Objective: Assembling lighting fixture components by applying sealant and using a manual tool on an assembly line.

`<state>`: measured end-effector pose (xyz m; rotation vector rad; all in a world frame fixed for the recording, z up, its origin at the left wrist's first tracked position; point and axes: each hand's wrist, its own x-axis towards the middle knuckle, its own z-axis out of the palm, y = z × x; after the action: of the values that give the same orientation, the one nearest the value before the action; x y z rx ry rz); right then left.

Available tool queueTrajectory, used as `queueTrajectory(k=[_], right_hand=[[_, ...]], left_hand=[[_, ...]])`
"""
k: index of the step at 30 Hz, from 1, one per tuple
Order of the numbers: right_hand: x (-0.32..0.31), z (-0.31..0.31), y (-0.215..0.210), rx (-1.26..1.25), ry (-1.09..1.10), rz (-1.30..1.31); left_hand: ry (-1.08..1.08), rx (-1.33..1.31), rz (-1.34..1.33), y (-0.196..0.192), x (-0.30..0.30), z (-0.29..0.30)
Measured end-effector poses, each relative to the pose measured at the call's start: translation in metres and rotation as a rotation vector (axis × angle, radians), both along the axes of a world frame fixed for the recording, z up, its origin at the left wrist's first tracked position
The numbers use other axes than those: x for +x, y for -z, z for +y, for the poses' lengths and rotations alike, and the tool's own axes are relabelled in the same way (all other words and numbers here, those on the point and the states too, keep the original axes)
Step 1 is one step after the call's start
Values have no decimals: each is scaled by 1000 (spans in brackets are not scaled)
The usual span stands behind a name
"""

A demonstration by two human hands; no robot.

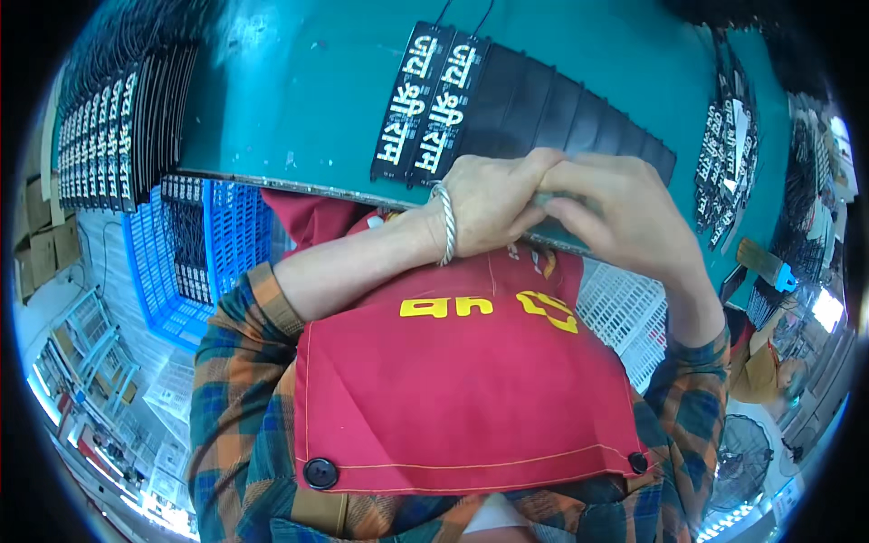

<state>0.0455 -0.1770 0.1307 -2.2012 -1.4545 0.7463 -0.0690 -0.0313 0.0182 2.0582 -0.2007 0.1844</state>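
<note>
Left hand (493,199), right hand (620,213) touching over near edge of panel (548,109)

Panel on green surface (290,72); two lettered strips (448,109) at its left side. Fingers bunched together, can't tell if clamped. Stack (104,136) left of panel, pile (727,158) right of it; blue basket (240,231) nearer, to its left.

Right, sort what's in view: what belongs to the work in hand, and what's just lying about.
Likely in the work:
- left hand and right hand, meeting; anything between them is hidden
- two lettered strips
- overlapping dark strips

Seemingly just lying about:
- brush
- white basket
- cardboard boxes
- fan
</note>
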Motion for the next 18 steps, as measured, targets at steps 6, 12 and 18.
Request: queueTrajectory(k=[6,12,18], right_hand=[[-7,-30,23,-8,101,127],[-17,-57,44,96,171,80],[-5,-72,46,243,361,51]], left_hand=[[27,31,17,-2,0,-3],[-24,126,-259,-11,-1,16],[-248,546,-138,-5,12,50]])
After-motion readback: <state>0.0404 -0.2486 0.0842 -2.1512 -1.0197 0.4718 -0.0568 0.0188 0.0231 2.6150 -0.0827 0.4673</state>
